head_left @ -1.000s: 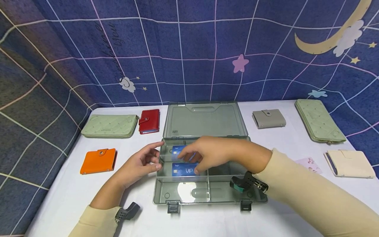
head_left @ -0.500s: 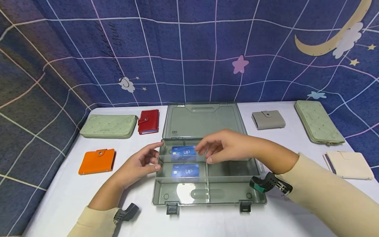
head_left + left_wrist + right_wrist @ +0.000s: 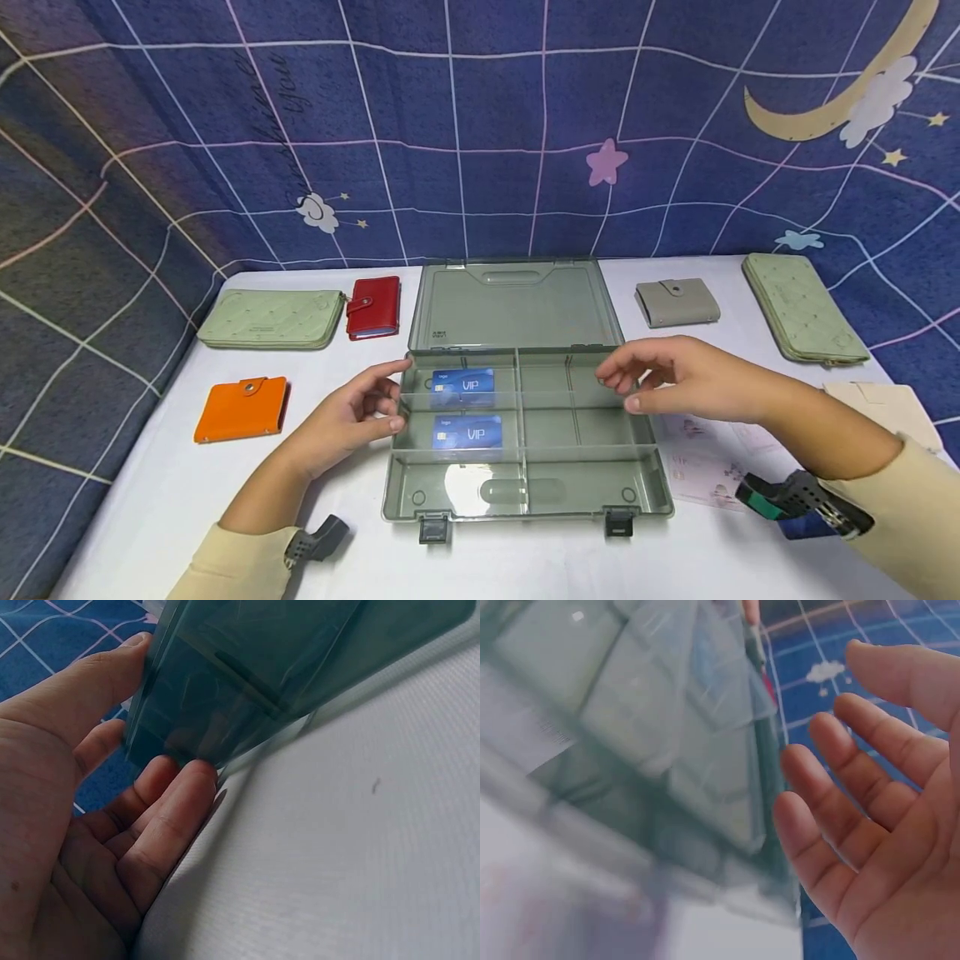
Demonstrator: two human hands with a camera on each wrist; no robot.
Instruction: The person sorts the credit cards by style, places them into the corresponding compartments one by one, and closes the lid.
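Observation:
A transparent grey-green compartment case (image 3: 525, 515) lies with its lid (image 3: 517, 308) folded back. One blue VIP card (image 3: 463, 383) is in the back left compartment, another blue VIP card (image 3: 467, 433) in the middle left one. My left hand (image 3: 356, 417) touches the case's left side with loosely bent fingers; the left wrist view has its fingertips (image 3: 196, 771) against the wall's lower edge. Over the case's right rim is my right hand (image 3: 690, 379), fingers relaxed, holding nothing. Pale pink cards (image 3: 705, 479) lie right of the case, partly hidden by the right arm.
On the left are a green wallet (image 3: 270, 318), a red card holder (image 3: 374, 307) and an orange one (image 3: 242, 408). Opposite sit a grey card holder (image 3: 677, 302), a green wallet (image 3: 806, 308) and a cream one (image 3: 877, 400). A dark blue item (image 3: 806, 528) shows under the right wrist.
My right hand has left the blue cards in the left compartments and moved right to the case's right rim, uncovering both cards. My left hand stays at the left side.

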